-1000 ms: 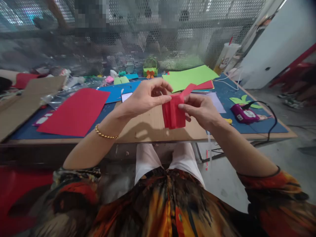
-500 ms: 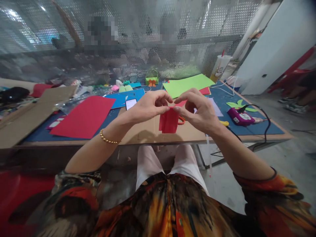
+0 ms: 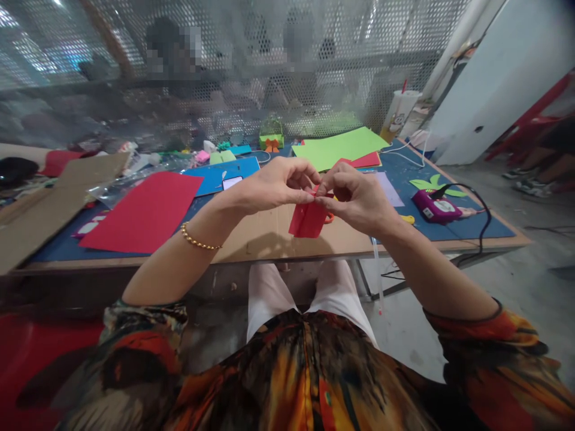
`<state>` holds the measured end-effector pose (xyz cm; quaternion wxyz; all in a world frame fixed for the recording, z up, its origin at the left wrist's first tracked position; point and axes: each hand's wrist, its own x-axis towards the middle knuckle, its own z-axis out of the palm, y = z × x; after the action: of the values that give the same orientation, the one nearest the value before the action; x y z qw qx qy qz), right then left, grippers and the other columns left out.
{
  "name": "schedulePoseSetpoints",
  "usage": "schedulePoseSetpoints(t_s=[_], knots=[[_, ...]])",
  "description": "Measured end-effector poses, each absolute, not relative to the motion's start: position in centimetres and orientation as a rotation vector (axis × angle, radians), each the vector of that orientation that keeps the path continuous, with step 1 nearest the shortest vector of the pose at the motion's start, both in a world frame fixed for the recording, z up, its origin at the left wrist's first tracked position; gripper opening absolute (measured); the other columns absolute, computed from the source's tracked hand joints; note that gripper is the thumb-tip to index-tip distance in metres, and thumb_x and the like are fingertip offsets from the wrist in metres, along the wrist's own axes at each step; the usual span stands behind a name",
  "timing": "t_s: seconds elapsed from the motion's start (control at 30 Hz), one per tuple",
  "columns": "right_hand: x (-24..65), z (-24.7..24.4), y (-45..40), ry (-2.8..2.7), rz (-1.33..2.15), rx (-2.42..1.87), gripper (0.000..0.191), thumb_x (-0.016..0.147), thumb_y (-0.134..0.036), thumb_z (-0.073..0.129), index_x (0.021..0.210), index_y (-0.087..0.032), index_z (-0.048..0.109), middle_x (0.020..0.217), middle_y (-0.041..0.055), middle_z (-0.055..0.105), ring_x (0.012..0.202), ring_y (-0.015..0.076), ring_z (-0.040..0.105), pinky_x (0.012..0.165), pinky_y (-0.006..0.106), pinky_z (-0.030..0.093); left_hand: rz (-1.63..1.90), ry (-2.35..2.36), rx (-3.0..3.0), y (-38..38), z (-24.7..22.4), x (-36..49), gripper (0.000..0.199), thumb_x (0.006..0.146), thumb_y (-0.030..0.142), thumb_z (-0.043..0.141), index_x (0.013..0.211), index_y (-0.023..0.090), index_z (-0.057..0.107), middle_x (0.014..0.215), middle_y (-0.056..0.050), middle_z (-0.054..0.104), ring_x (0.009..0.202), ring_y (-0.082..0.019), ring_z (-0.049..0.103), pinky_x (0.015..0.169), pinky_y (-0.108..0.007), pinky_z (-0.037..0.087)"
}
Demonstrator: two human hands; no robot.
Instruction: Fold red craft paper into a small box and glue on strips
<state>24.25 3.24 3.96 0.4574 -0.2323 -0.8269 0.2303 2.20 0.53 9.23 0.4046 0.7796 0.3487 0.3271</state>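
Observation:
A small folded red paper (image 3: 308,220) hangs between my two hands, above the cardboard (image 3: 258,236) at the front of the table. My left hand (image 3: 282,185) pinches its top edge between thumb and fingers. From the other side, my right hand (image 3: 353,194) grips the same top edge, its fingertips close to those of the left. Part of an orange ring-shaped handle (image 3: 330,218) shows behind the paper, below my right hand. A phone (image 3: 232,182) lies partly hidden beyond my left wrist.
Large red paper (image 3: 146,212) lies left, green sheets (image 3: 341,148) behind my hands. A purple box (image 3: 435,206) with a black cable sits right, a lidded cup (image 3: 399,117) at the back right. A small green basket (image 3: 271,137) stands at the back.
The folded red paper has tilted, and its top is now pinched more tightly together. My right fingers have curled in closer to my left fingertips. The view has shifted slightly.

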Motion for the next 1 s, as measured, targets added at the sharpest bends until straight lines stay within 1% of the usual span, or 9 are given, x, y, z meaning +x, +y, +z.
schedulePoseSetpoints(t_s=[0.2,0.3,0.37,0.43,0.5,0.6,0.7,0.83,1.0], knots=[[24.4,4.2,3.1,-2.042,0.597,-0.618,0.023,0.085,-0.036,0.083,0.078,-0.019,0.069,0.080,-0.0011,0.058,0.066,0.0104,0.046,0.062,0.029,0.037,0.735,0.874,1.922,0.7,10.0,2.1,0.037,0.072,0.030,0.094,0.103,0.018,0.076,0.093,-0.005,0.078,0.085,-0.019,0.075,0.076,-0.031,0.059],[24.5,4.2,3.0,-1.963,0.763,-0.641,0.033,0.083,-0.048,0.085,0.078,-0.020,0.069,0.080,0.0000,0.059,0.066,0.0115,0.047,0.060,0.029,0.039,0.762,0.897,1.950,0.5,10.0,1.5,0.054,0.075,0.053,0.094,0.113,0.018,0.077,0.098,-0.008,0.079,0.088,-0.021,0.075,0.076,-0.031,0.059],[24.5,4.2,2.9,-1.873,0.880,-0.655,0.036,0.079,-0.052,0.087,0.076,-0.020,0.069,0.079,0.0004,0.060,0.067,0.0120,0.048,0.059,0.029,0.041,0.878,0.916,1.963,0.0,9.3,0.9,0.069,0.080,0.073,0.083,0.118,0.015,0.076,0.103,-0.011,0.079,0.091,-0.021,0.075,0.079,-0.031,0.059],[24.5,4.4,2.6,-1.770,0.968,-0.674,0.035,0.076,-0.049,0.089,0.074,-0.021,0.068,0.077,0.0002,0.060,0.068,0.0124,0.050,0.060,0.029,0.043,1.020,0.906,1.931,-0.8,7.8,0.3,0.083,0.080,0.084,0.074,0.123,0.014,0.075,0.113,-0.015,0.078,0.100,-0.022,0.074,0.086,-0.032,0.059],[24.4,4.5,2.4,-1.665,1.040,-0.690,0.031,0.073,-0.044,0.089,0.074,-0.020,0.069,0.076,0.0000,0.063,0.069,0.0129,0.054,0.063,0.030,0.045,1.099,0.882,1.807,-1.8,5.7,0.1,0.092,0.073,0.083,0.081,0.135,0.016,0.070,0.131,-0.018,0.075,0.111,-0.025,0.074,0.091,-0.032,0.060],[24.1,4.5,2.2,-1.516,1.129,-0.688,0.028,0.069,-0.039,0.089,0.072,-0.021,0.068,0.074,-0.0010,0.064,0.069,0.0123,0.055,0.065,0.029,0.047,1.238,0.978,1.545,-3.2,2.4,0.9,0.101,0.063,0.067,0.098,0.145,0.018,0.063,0.136,-0.019,0.074,0.118,-0.029,0.074,0.094,-0.034,0.062],[23.6,4.1,2.0,-1.414,1.192,-0.684,0.028,0.065,-0.039,0.088,0.071,-0.022,0.067,0.070,-0.0028,0.062,0.065,0.0113,0.053,0.063,0.028,0.048,1.341,0.952,1.331,-3.9,0.5,2.8,0.083,0.061,0.059,0.101,0.128,0.018,0.074,0.128,-0.015,0.079,0.118,-0.031,0.075,0.098,-0.038,0.063],[23.4,3.2,2.0,-1.376,1.227,-0.700,0.032,0.065,-0.042,0.089,0.075,-0.022,0.065,0.070,-0.0032,0.060,0.065,0.0118,0.054,0.062,0.027,0.048,1.443,0.982,1.269,-4.0,0.3,4.2,0.058,0.065,0.055,0.099,0.106,0.019,0.079,0.104,-0.008,0.083,0.099,-0.025,0.077,0.087,-0.035,0.064],[23.7,2.8,2.1,-1.421,1.226,-0.727,0.035,0.066,-0.042,0.090,0.075,-0.022,0.062,0.070,-0.0035,0.062,0.064,0.0108,0.054,0.060,0.026,0.046,1.455,1.063,1.402,-3.8,1.0,3.6,0.049,0.070,0.057,0.095,0.094,0.018,0.080,0.090,-0.006,0.081,0.091,-0.025,0.076,0.081,-0.035,0.064]])
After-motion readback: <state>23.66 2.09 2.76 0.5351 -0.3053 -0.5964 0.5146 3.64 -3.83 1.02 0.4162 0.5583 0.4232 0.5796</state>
